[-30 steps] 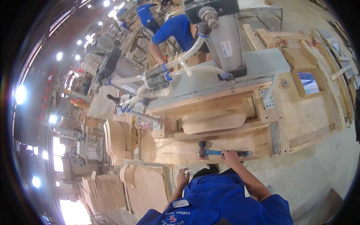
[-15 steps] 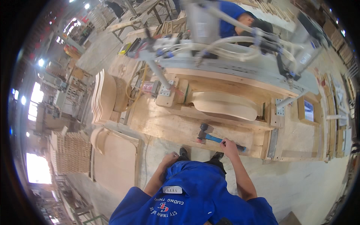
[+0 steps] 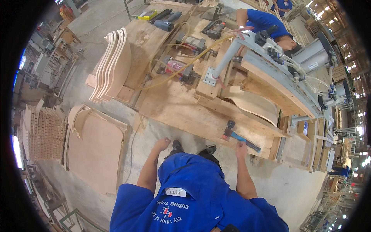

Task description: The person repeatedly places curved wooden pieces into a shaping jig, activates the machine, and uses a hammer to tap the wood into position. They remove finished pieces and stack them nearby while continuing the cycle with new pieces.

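Observation:
My right hand (image 3: 241, 148), its fingers curled in, is beside the blue handle of a hammer (image 3: 241, 138). The hammer lies on the front of the wooden bench, its dark head to the left; I cannot tell whether my fingertips touch it. Over the floor left of my shoes, my left hand (image 3: 162, 144) is loosely closed with nothing visible in it. Beyond the hammer, a curved plywood panel (image 3: 253, 103) lies in a wooden mould under the grey press frame (image 3: 270, 63).
Several wavy plywood pieces (image 3: 112, 65) stand at the bench's left end. A stack of curved panels (image 3: 98, 150) and a slatted wood pile (image 3: 44, 133) are on the left. Power tools (image 3: 177, 67) and a yellow hose lie on the bench. A co-worker (image 3: 266, 23) bends behind the press.
My view has swung left, bringing the plywood pieces and tools further in. My right hand has shifted from over the hammer's handle to its near side. The hammer still lies on the bench.

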{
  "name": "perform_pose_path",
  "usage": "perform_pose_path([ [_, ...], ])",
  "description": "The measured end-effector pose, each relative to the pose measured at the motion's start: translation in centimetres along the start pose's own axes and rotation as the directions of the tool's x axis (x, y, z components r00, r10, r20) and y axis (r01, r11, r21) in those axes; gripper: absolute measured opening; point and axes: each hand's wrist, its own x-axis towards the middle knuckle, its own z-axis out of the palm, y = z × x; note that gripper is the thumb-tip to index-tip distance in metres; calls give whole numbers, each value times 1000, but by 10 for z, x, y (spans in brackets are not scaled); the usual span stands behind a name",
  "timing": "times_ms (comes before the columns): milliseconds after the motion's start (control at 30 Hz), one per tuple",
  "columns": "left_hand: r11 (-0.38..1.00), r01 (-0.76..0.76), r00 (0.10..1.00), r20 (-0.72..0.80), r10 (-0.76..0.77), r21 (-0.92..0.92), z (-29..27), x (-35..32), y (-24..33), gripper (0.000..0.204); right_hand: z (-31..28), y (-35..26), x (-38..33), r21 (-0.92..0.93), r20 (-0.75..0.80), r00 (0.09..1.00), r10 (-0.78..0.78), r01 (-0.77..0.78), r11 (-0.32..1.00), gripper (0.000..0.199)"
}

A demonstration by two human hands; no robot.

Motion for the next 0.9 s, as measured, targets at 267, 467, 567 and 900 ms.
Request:
perform_pose_path([
  [267,957,281,959,-11,-282,-70,-24,-50,-67,49,22,-1,-73,-163,270,961,-67,114,980,25],
  [467,932,353,932,121,-343,-79,-7,-54,-64,48,32,10,-86,-10,682,731,-11,24,1000,32],
  [567,951,303,944,157,-290,-67,-6,-36,-48,47,34,10,-85,17,633,773,-23,16,1000,33],
  [900,979,134,991,24,-132,-155,-20,9,44,44,49,125,-38,431,-85,932,352,-284,856,26],
])
